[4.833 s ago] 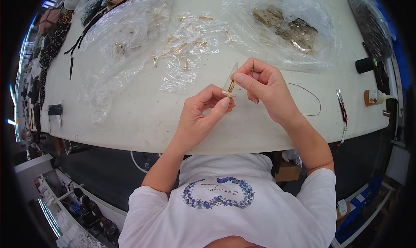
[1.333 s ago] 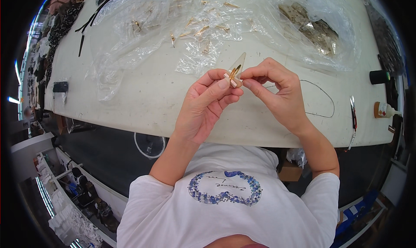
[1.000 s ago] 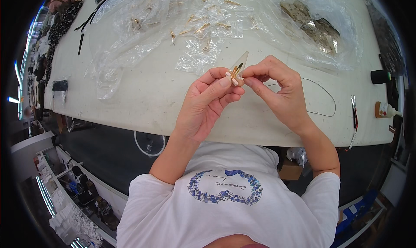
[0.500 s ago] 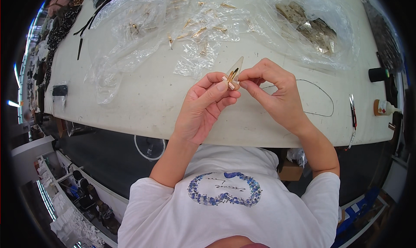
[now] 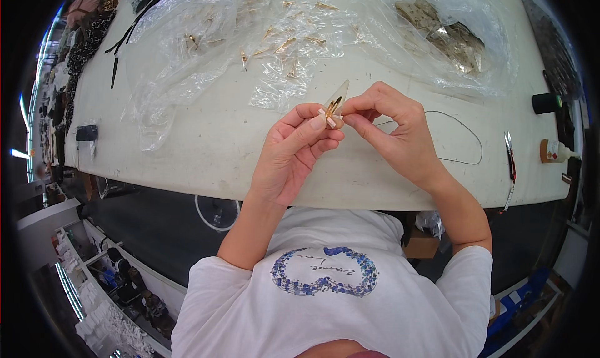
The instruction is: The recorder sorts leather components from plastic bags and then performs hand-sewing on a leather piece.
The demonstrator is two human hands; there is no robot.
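Between the thumb and fingers of my left hand (image 5: 294,148) is a clear pointed piece (image 5: 342,90) with gold pieces and a small whitish strip at its base. My right hand (image 5: 397,133) pinches at the right side of that base; what exactly its fingertips grip is too small to see. Beyond my hands lie small clear bags with gold pieces (image 5: 290,64), spread out on the white table (image 5: 187,170). A thin dark loop of wire or cord (image 5: 480,146) lies to the right of my right hand.
Crumpled plastic bags (image 5: 169,70) lie at back left, a larger bag with shiny contents (image 5: 444,36) at back right. On the right are a dark spool (image 5: 547,103), scissors (image 5: 509,155) and a glue bottle (image 5: 553,150). A small dark block (image 5: 87,133) sits on the left, black straps (image 5: 112,67) behind it.
Since the earliest frame my right hand has moved down from the upper part of the pointed piece to its base, which has turned. Over the last second both hands have shifted only slightly.
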